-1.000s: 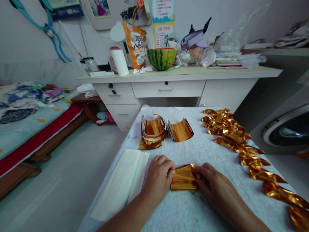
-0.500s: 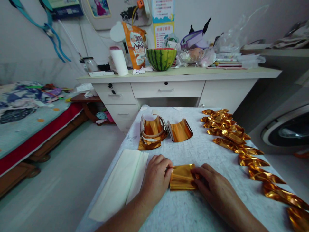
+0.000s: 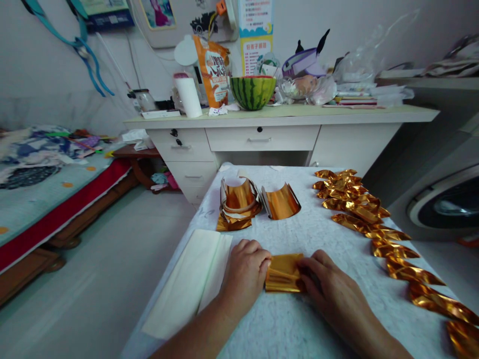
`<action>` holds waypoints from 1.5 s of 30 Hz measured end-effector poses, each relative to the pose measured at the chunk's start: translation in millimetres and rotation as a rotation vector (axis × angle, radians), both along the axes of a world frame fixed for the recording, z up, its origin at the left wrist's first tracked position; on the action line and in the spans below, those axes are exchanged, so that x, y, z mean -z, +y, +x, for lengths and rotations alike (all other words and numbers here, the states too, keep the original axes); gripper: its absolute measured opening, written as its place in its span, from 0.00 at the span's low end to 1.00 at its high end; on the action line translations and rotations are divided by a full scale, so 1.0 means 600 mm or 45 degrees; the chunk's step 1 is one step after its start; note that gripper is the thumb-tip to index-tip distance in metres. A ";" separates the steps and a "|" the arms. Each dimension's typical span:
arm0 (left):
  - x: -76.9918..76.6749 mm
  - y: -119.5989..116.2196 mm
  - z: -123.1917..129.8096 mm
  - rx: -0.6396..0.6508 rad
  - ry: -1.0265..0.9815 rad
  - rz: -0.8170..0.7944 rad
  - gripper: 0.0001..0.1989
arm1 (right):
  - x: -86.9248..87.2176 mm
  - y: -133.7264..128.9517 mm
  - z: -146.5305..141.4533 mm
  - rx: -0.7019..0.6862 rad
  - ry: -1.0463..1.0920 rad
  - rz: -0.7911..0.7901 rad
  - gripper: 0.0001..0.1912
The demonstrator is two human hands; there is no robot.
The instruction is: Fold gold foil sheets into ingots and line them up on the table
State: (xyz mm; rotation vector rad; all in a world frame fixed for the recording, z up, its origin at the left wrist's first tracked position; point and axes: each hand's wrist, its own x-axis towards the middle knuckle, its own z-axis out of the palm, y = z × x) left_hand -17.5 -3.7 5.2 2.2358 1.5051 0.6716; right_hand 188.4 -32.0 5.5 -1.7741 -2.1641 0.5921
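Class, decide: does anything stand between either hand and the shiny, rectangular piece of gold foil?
Nothing visible does: the left hand is at the left end of the gold foil, the right hand at its right end.

The desk is white with a pale green top. A half watermelon, cut side up, sits near the desk's middle. An orange pouch stands left of the desk's middle; a white roll stands nearer the desk's left end. A paper stack lies on the desk's right half. A poster is mounted above the desk. The bed is left of the desk; the washer, right.
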 end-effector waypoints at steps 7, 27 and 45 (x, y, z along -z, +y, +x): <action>-0.022 -0.013 -0.002 0.014 0.074 -0.066 0.06 | 0.001 0.007 -0.013 -0.096 -0.112 0.161 0.12; -0.025 -0.037 -0.015 0.140 0.217 -0.147 0.23 | 0.005 -0.005 -0.046 -0.094 -0.173 0.243 0.10; -0.021 -0.034 -0.025 0.213 0.165 -0.271 0.27 | 0.009 -0.012 -0.053 -0.035 -0.231 0.331 0.18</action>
